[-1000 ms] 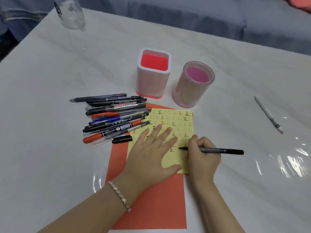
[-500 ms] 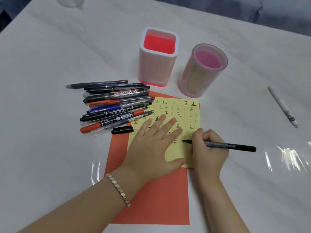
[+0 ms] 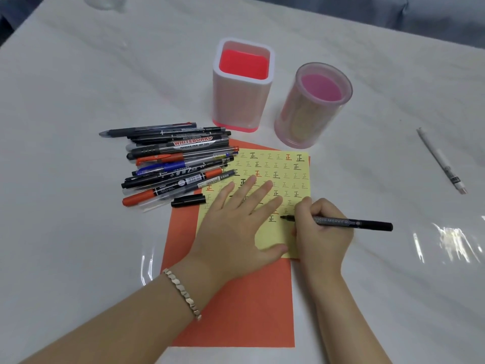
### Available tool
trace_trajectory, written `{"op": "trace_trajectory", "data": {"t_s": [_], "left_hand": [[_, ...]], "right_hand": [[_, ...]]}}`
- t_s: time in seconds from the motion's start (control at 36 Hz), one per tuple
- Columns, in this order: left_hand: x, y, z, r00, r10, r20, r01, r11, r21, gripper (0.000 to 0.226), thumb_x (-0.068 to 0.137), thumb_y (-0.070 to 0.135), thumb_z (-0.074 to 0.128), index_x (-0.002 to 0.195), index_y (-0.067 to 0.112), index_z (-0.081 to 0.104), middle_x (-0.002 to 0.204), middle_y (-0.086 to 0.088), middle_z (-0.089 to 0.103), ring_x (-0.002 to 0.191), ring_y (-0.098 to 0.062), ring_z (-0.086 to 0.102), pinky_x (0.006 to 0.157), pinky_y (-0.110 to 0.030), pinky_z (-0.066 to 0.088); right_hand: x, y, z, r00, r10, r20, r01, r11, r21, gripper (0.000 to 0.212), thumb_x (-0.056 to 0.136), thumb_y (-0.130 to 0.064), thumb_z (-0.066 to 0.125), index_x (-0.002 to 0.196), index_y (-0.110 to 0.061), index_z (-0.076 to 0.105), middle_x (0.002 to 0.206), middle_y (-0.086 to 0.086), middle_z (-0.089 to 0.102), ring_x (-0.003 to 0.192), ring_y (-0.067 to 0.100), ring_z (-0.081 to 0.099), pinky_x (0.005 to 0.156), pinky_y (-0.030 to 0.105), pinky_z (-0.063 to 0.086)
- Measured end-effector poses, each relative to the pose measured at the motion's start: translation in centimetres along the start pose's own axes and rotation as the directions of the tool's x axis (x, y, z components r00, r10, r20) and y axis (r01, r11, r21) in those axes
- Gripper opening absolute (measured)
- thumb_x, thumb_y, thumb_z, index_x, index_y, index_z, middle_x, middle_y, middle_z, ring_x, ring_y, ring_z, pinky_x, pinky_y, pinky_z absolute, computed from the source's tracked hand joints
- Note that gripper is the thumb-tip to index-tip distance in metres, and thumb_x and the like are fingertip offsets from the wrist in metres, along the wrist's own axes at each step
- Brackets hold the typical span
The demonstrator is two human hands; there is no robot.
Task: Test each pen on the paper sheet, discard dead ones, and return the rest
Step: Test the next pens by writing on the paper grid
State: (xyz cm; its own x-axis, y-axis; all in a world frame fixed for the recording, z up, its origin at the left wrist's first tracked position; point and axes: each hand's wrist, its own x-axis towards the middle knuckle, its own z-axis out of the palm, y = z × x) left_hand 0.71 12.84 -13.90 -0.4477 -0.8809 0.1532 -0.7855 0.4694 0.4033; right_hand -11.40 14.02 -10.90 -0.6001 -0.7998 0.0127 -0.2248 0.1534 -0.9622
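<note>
Hardly anything has moved: right hand [image 3: 322,237] fingers still pinch the black marker [image 3: 367,224], tip on the yellow sheet [image 3: 288,166] pinned by the flat, spread left hand [image 3: 236,227]; pen pile [image 3: 178,166] seemingly awaits testing, square cup [image 3: 242,88] and round cup [image 3: 312,106] empty.

Table [image 3: 78,88]: white with faint grey marbling. Paper sheet [image 3: 273,237]: pale yellow, covered in rows of small repeated marks in black, grey and red; larger sheet [image 3: 244,311]: plain orange-red; marker [image 3: 354,223]: black with pale lettering; loose cap [image 3: 188,200]: black; pile of pens [image 3: 178,164]: mostly black, some orange-red and blue; lone pen [image 3: 441,161]: white. Square holder [image 3: 237,101]: white walls, red inside and at the base; round holder [image 3: 307,119]: clear pink; bracelet [image 3: 183,292]: silvery.
</note>
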Motion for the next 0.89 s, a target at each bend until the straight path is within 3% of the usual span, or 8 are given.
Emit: {"op": "trace_trajectory", "data": {"t_s": [0.11,0.25,0.39,0.69,0.89], "left_hand": [[0.0,-0.02,-0.06,1.0,0.007,0.001,-0.007,1.0,0.01,0.073,0.071,0.07,0.042,0.131,0.03,0.052,0.144,0.005,0.041,0.138,-0.018,0.029,0.11,-0.044,0.017],[0.04,0.01,-0.07,1.0,0.008,-0.004,-0.008,1.0,0.011,0.073,0.071,0.07,0.042,0.13,0.029,0.053,0.144,0.005,0.042,0.137,-0.018,0.03,0.109,-0.044,0.017],[0.02,-0.01,-0.03,1.0,0.007,-0.012,-0.007,1.0,-0.002,0.072,0.071,0.07,0.042,0.129,0.029,0.053,0.144,0.005,0.042,0.138,-0.018,0.03,0.11,-0.044,0.018],[0.06,0.02,-0.03,1.0,0.003,-0.01,-0.003,1.0,-0.005,0.072,0.071,0.07,0.042,0.129,0.029,0.053,0.144,0.005,0.042,0.138,-0.017,0.029,0.11,-0.043,0.017],[0.04,-0.05,0.0,1.0,0.007,-0.018,-0.007,1.0,-0.008,0.072,0.071,0.069,0.043,0.129,0.029,0.054,0.143,0.005,0.043,0.137,-0.017,0.03,0.109,-0.044,0.018]], "right_hand": [[0.07,0.01,0.05,1.0,0.001,-0.028,-0.001,1.0,0.0,0.033,0.073,-0.016,0.051,0.052,0.003,0.035,0.049,0.017,0.04,0.044,0.009,0.034,0.043,0.012,0.029],[0.15,0.05,-0.14,1.0,0.005,-0.015,-0.004,1.0,0.016,0.034,0.077,-0.011,0.053,0.054,0.008,0.036,0.051,0.023,0.041,0.045,0.011,0.034,0.042,0.012,0.029],[0.09,0.0,-0.1,1.0,0.012,0.008,-0.012,1.0,0.016,0.033,0.073,-0.015,0.051,0.053,0.006,0.036,0.05,0.019,0.04,0.045,0.011,0.033,0.043,0.011,0.029],[0.17,0.06,-0.25,0.999,0.031,-0.025,-0.03,0.999,0.046,0.035,0.078,-0.001,0.053,0.05,-0.004,0.033,0.051,0.012,0.033,0.047,0.015,0.029,0.04,0.014,0.025],[0.09,0.14,-0.2,0.999,0.028,-0.023,-0.027,0.999,0.042,0.036,0.08,0.005,0.052,0.051,0.001,0.031,0.051,0.014,0.033,0.048,0.016,0.029,0.04,0.014,0.025]]}}
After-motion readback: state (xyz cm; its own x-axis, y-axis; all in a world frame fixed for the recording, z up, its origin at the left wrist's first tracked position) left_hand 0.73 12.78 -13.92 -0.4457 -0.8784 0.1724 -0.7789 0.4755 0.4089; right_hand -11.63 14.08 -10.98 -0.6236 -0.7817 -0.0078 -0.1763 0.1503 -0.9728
